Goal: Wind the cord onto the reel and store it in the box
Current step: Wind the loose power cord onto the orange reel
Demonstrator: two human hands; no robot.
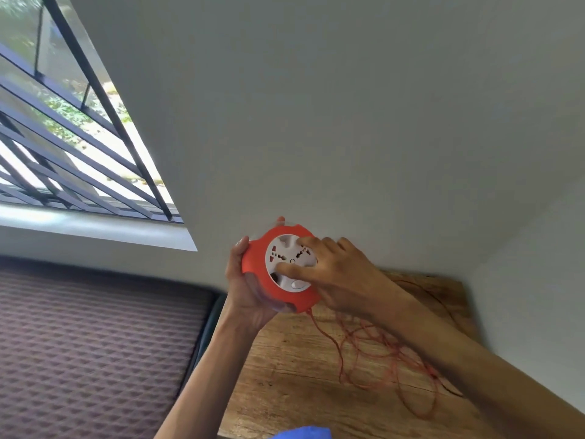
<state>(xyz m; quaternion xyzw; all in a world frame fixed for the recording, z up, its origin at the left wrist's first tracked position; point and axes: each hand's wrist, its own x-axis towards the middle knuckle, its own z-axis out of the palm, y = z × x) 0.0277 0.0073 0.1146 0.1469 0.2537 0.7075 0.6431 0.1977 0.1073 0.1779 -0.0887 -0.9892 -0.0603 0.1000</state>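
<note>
1. A pale wall filled most of the frame, with a barred window (63,122) in the upper left, a patterned mattress (95,343) in the lower left, and a wooden table (300,375) across the lower middle and right.

2. Your left hand (245,289) was wrapped around the rim of the orange reel (281,269), cupping it from behind and below, so the reel sat just below the centre of the frame, raised above the table.

3. Your right hand (335,274) lay on the reel's white socket face (289,259), fingers spread and pressing on it, seemingly to turn it; it held nothing separate.

4. The cord (389,353) trailed from the reel's lower edge into a loose heap of loops on the table, in the lower right of the frame. Most of it looked unwound.

5. Those overlapping loops could have knotted as you pulled them in, jamming the winding or dragging the whole heap off the table.

6. With the reel held in the air by its rim alone, a hard turn could have twisted it out of your left palm.

7. Winding without guiding the cord could have let it bunch on one side and bind.

8. The box was nowhere in the frame, and the plug end could not be picked out in the heap.

9. Your right forearm covered part of the cord, and motion blur softened the loops.

10. A blue shape (304,432) at the bottom edge was cut off and could not be identified.
</note>
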